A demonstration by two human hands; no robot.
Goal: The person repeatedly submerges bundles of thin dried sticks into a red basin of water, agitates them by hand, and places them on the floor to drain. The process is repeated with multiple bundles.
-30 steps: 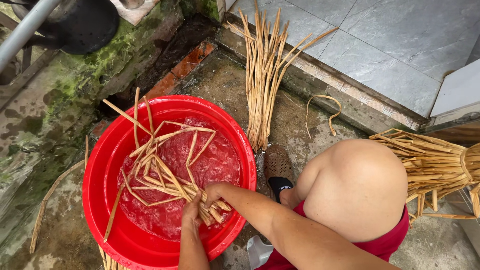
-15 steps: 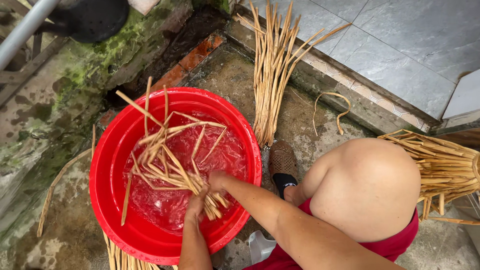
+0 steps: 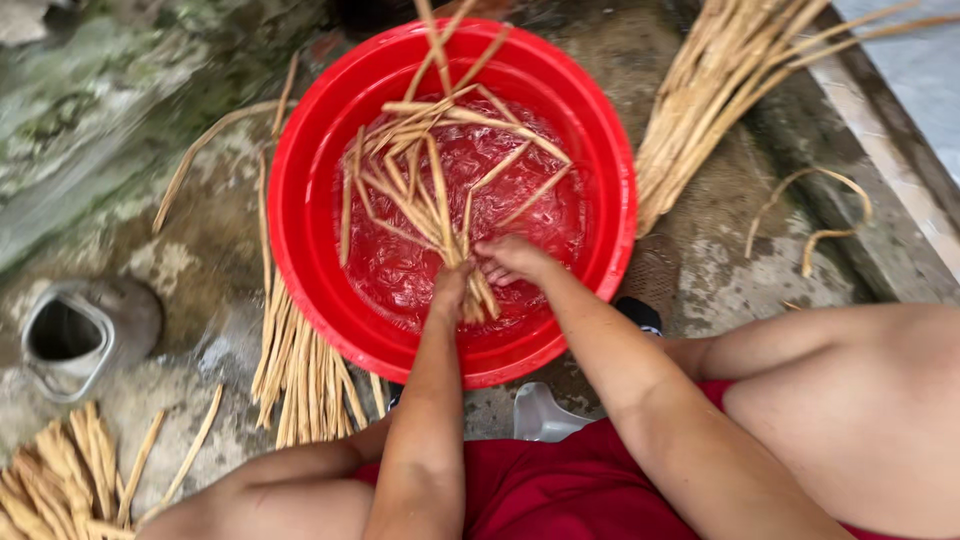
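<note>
Both hands work a bunch of wet cane strips (image 3: pixel 430 190) in a red basin (image 3: pixel 300 200) of water. The left hand (image 3: pixel 450 290) and right hand (image 3: pixel 510 258) each pinch the strips' near ends, grips pressed together, side by side. The strips fan away from the grip across the water. Judged best: keep the ends gathered and the lengths submerged. More dry strips (image 3: pixel 300 370) lie left of the grip, outside the basin.

— What lay around on the wet concrete floor (image 3: pixel 730 270)?
— A grey metal cup (image 3: pixel 85 335) at the left, a curled strip (image 3: pixel 810 215) at the right, and a sandal (image 3: pixel 650 275).
</note>
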